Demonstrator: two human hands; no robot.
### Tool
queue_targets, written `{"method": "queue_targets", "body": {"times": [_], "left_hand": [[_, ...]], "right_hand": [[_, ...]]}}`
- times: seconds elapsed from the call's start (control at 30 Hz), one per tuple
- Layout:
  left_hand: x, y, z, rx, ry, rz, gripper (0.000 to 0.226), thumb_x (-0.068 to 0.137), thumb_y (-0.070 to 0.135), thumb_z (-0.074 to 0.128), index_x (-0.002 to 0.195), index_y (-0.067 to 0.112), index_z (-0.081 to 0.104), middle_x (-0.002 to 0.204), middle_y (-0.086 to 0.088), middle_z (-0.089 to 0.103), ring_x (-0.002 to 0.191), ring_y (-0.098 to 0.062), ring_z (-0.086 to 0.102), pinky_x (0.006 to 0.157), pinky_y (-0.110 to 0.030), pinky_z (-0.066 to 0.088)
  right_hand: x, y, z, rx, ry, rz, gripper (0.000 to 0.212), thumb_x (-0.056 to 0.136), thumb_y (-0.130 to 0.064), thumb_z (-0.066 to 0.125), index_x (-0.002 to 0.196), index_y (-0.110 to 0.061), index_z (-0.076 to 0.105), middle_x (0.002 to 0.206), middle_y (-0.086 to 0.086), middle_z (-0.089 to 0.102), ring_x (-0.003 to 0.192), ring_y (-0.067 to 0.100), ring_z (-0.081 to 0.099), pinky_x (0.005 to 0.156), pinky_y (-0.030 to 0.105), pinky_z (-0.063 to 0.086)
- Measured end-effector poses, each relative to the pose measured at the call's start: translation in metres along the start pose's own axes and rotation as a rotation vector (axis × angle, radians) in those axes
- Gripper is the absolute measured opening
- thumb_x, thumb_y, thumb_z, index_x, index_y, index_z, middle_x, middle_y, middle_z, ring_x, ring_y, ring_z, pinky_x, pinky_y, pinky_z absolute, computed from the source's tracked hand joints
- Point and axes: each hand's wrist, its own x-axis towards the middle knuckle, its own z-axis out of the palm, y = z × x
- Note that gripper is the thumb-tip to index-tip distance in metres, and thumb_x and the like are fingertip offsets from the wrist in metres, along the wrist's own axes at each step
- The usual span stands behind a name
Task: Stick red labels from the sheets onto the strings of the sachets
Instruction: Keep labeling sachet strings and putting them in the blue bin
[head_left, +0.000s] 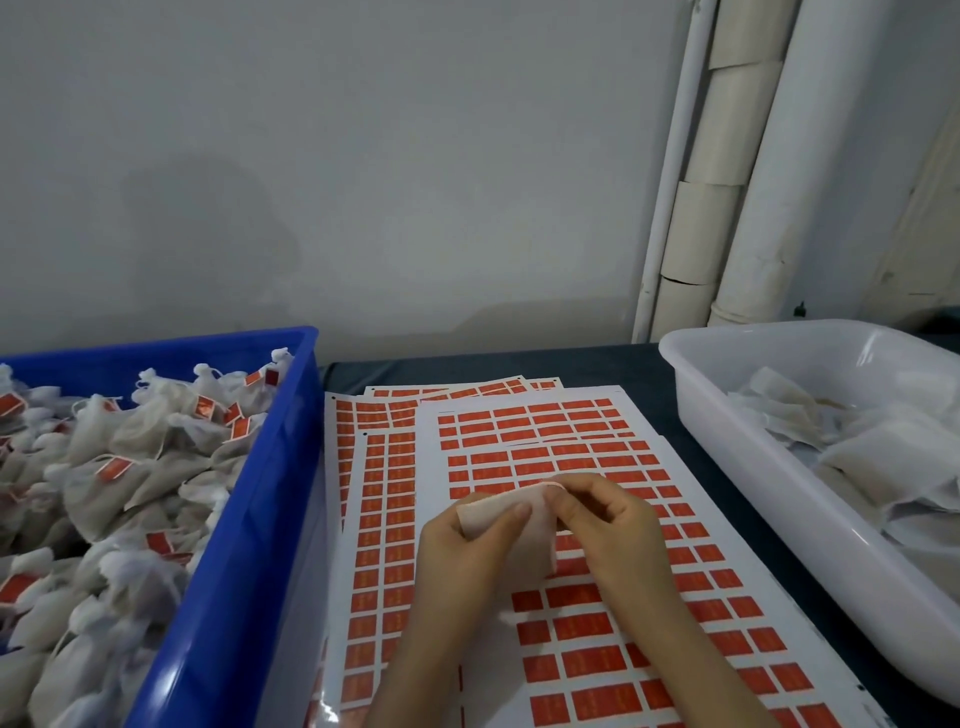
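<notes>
left hand (457, 551) is gripping sachet (511, 525) | right hand (613, 530) is pinching its top edge | label sheets (571, 441) are lying mid-table (597, 366), blue crate (249, 519) at left edge, white tub (727, 364) at right edge

a blue plastic crate (260, 519) sits at the left end of the dark tabletop (597, 369), and a white plastic tub (717, 364) at its right end. behind the tabletop's far right corner, white pipes (769, 208) and stacked beige tubes (701, 228) rise against a grey wall (363, 156).
</notes>
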Motion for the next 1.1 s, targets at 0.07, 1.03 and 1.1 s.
{"method": "queue_targets", "body": {"times": [0.07,1.03,1.1], "left_hand": [[0.000,0.001,0.000,-0.006,0.006,-0.018,0.013,0.077,0.035,0.073,0.083,0.032,0.061,0.081,0.017,0.063,0.076,-0.011,0.063,0.045,-0.008,0.045],[-0.008,0.014,0.000,0.067,-0.041,0.076,0.026,0.076,0.039,0.072,0.069,0.063,0.063,0.074,0.042,0.061,0.080,0.021,0.055,0.045,0.000,0.040],[-0.007,0.013,0.000,0.080,-0.028,0.094,0.031,0.076,0.036,0.072,0.069,0.065,0.061,0.074,0.041,0.061,0.081,0.023,0.052,0.045,0.001,0.039]], "right_hand": [[-0.001,-0.001,0.000,0.003,-0.007,-0.006,0.015,0.069,-0.051,0.054,0.080,-0.043,0.060,0.080,-0.030,0.063,0.076,-0.006,0.062,0.058,0.001,0.045],[-0.007,-0.004,-0.001,-0.005,-0.030,-0.076,0.009,0.075,-0.039,0.061,0.080,-0.047,0.059,0.077,-0.041,0.059,0.088,-0.020,0.053,0.061,-0.004,0.039],[-0.008,-0.004,0.000,-0.033,-0.044,-0.093,0.016,0.080,-0.033,0.063,0.079,-0.048,0.058,0.078,-0.040,0.058,0.086,-0.019,0.054,0.062,-0.005,0.038]]}}
